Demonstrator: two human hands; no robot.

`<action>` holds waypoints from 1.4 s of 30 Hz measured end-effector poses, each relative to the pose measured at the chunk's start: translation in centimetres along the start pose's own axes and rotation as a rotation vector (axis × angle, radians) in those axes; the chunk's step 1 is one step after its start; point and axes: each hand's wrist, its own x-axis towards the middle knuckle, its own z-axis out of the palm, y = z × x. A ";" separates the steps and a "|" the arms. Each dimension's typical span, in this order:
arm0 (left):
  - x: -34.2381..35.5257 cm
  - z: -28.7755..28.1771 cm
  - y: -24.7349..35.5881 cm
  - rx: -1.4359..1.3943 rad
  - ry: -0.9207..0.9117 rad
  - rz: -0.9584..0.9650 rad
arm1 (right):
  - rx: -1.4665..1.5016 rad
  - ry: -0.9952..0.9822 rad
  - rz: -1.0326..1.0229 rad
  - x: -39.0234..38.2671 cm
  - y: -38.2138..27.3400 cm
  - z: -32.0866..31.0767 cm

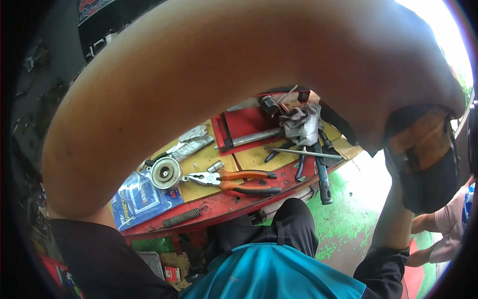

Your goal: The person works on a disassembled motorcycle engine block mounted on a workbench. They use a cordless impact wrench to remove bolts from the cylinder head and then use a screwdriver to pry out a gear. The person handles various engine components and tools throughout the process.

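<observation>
My left arm (164, 84) sweeps across the upper part of the view to the right, very close and blurred. Its end, my left hand (378, 99), is beside a dark item with a brown patch (423, 149), whose kind I cannot make out. Behind that item my right forearm (391, 219) rises from a black sleeve; my right hand is hidden or in deep shadow there. No fingers show clearly on either hand. Below my left arm, orange-handled pliers (239, 182) lie with their jaws against a round metal part (165, 173), next to a small socket (215, 166).
A blue-and-clear package (144, 199) and a coil spring (181, 218) lie on the red-edged bench (239, 202). Farther back are a red tray (249, 124), a crumpled grey rag (301, 124) and a blue-handled tool (322, 182). Another person's arms (438, 234) show at the right.
</observation>
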 end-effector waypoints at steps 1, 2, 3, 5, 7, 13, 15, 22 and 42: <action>0.4 -1.4 0.5 0.006 -0.019 -0.033 | 0.052 0.001 -0.003 0.2 0.1 0.5; 0.1 -1.4 0.2 -0.043 -0.041 -0.078 | 0.072 0.001 0.032 -0.3 0.8 0.7; 0.2 -1.8 -0.1 -0.099 -0.066 -0.118 | 0.100 0.009 0.063 -0.6 1.4 0.8; 1.4 -4.9 1.4 -0.161 -0.136 -0.199 | 0.184 0.021 0.079 -1.0 2.0 0.5; 0.8 -6.8 0.9 -0.270 -0.274 -0.317 | 0.206 0.048 0.140 -2.0 2.4 -0.2; -5.3 -12.7 1.7 0.120 -1.259 -0.937 | 0.555 0.080 0.126 -3.5 4.8 -2.0; -9.8 -14.2 1.4 0.139 -1.399 -1.133 | 0.798 0.125 0.163 -2.8 3.4 -1.9; -17.1 -14.1 3.4 -0.074 -1.188 -1.206 | 1.319 -0.047 0.149 -2.5 0.1 0.2; -13.4 -9.1 6.4 -0.221 -1.026 -1.175 | 1.250 -0.304 0.186 -3.7 -4.4 9.6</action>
